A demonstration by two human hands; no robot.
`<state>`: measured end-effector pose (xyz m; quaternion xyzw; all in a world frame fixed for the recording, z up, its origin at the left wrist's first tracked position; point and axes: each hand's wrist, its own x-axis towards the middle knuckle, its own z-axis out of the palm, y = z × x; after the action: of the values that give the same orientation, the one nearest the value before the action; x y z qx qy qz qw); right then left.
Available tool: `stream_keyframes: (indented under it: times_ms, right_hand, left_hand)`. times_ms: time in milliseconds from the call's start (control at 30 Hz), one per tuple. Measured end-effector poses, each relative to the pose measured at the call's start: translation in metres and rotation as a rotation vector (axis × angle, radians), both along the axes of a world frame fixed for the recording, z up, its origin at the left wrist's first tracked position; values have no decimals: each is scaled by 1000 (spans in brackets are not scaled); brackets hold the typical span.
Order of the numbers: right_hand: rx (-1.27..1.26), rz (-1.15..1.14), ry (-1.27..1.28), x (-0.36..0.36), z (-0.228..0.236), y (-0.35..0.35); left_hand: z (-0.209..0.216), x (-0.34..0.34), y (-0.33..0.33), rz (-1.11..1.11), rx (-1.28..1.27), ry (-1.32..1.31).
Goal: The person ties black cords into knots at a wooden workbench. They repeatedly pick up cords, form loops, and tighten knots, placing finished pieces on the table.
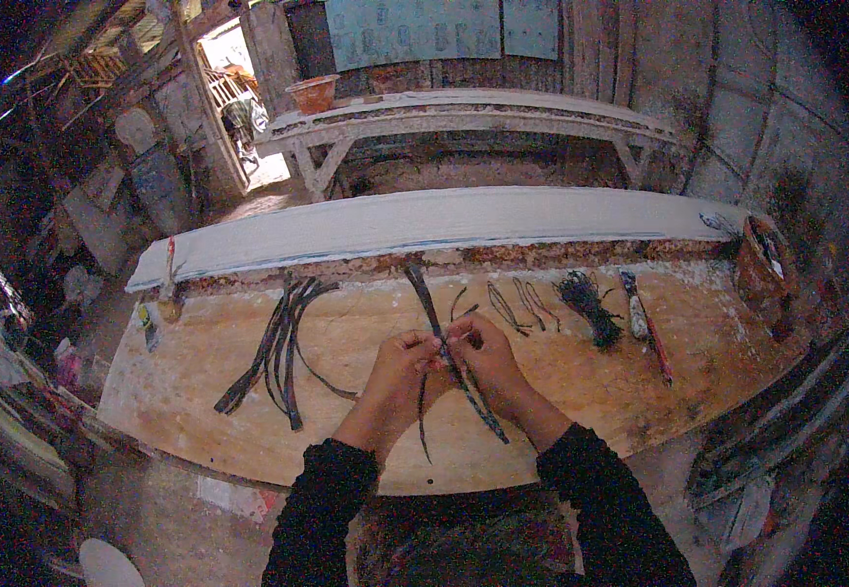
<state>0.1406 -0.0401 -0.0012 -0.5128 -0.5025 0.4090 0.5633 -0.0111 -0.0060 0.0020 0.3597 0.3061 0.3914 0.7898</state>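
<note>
Both hands meet over the middle of a wooden worktop. My left hand and my right hand pinch a bunch of dark flat strips between their fingertips. The bunch slants from far left to near right, its lower ends coming out beneath my right hand. A thinner dark strip hangs down beside my left fingers. Where the fingers meet, they hide the grip point. To the left lies a loose bundle of similar dark strips. A short curved strip lies just beyond my right hand.
Right of my hands lie thin cord loops, a dark cord bundle and a red pen-like tool. A basket stands far right, a brush far left. A long white slab borders the worktop's far side.
</note>
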Motion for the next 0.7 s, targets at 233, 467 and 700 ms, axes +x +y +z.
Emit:
stream_keyframes:
  times_ms: [233,467,700]
  right_hand:
    - [437,10,-636,2,5,-5]
    - [487,-34,-592,7,-1,-2]
    - [52,-36,-23,0,-11,1]
  left_hand:
    - [19,-2,-10,18,-71,-113]
    - [-4,-2,2,-47,-109,-194]
    - [8,3,-9,-66,-63,-84]
